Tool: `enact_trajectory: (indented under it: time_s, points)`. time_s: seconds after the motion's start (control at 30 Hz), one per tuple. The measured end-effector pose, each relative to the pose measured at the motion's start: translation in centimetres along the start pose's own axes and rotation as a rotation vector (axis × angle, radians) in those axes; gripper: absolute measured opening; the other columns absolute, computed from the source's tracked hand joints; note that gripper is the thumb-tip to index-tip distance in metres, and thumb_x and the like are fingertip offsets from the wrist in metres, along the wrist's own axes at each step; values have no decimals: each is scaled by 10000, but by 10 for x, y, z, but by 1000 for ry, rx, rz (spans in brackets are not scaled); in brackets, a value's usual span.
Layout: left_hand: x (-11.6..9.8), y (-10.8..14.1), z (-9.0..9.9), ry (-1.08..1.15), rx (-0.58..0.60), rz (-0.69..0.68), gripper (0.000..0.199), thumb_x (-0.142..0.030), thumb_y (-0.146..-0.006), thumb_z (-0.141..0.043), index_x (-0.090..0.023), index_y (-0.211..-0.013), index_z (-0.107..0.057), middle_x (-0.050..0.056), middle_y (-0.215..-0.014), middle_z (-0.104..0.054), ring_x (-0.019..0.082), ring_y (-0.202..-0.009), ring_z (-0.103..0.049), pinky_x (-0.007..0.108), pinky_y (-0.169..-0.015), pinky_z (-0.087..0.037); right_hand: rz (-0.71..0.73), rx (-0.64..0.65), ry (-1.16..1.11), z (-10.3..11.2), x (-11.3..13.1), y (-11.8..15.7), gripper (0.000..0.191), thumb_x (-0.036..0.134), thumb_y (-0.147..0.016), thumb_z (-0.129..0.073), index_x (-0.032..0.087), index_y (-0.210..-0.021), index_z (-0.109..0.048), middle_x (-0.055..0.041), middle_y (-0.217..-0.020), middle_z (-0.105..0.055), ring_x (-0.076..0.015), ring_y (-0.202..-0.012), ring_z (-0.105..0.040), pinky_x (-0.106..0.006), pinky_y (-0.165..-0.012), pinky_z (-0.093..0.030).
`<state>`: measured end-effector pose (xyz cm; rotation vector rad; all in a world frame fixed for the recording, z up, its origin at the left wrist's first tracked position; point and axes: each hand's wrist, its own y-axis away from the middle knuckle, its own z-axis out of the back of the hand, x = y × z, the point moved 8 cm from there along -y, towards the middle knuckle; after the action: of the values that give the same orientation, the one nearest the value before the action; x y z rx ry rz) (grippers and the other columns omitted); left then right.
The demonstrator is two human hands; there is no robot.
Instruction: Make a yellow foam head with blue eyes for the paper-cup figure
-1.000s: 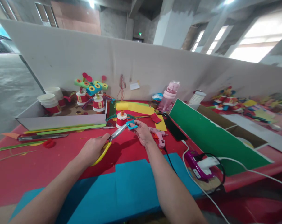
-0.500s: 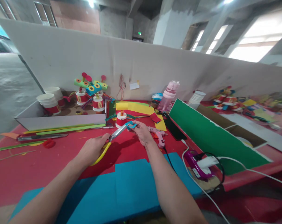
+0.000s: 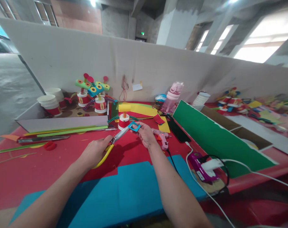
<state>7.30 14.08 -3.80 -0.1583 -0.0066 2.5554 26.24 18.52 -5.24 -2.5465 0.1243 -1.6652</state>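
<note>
Yellow-handled scissors point(image 3: 119, 136): the left hand point(image 3: 96, 152) curls closed around the handles. Small blue paper piece point(image 3: 133, 123): at the blade tips, edge pinched between the right hand's point(image 3: 145, 135) fingertips.

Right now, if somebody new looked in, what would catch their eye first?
Probably the yellow-handled scissors in the left hand, blades at a small blue paper piece pinched by the right hand. Just behind stands a red-and-white cup figure with a yellow roll on top. At the back left, more bright-headed figures stand in a box.
</note>
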Motion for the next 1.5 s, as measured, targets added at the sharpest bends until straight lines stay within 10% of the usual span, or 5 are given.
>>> enact_trajectory:
  time_s: [1.5]
  points:
    - [-1,2,5,-50,5,18,218,-263,-899,-302,-208,-1077,-416,66,-787,-644,223,-706,-635,250,-530,-306,-12,67,59,-9,-3,5,278,392,-613,-774,207,-800,-685,0,-792,-671,-130,-735,-592,-272,-718,-493]
